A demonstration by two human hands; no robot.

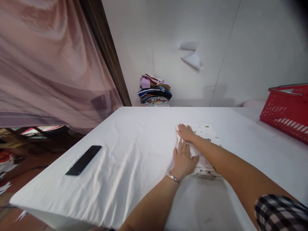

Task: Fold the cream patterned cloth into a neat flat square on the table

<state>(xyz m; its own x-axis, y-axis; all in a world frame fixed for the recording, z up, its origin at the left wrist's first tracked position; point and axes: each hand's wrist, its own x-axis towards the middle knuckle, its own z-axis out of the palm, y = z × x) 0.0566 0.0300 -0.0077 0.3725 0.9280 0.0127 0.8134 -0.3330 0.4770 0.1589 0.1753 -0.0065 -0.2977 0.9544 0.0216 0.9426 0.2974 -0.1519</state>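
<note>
A folded white cloth [204, 133] with small dark prints lies on the right half of the white-covered table [144, 128]. Its layers show along the near edge. My left hand [184, 160], with a silver bracelet at the wrist, rests flat on its left side, fingers spread. Farther back, my right hand [186, 132] presses flat on the far left corner, fingers extended. Neither hand grips anything. My right forearm crosses over the cloth and covers part of it.
A black phone [84, 160] lies on the table's left side, by wrinkles in the cover. At the right stands a red plastic basket [286, 109]. A stack of folded clothes [155, 91] sits behind the far edge. A pink curtain [53, 57] hangs at the left.
</note>
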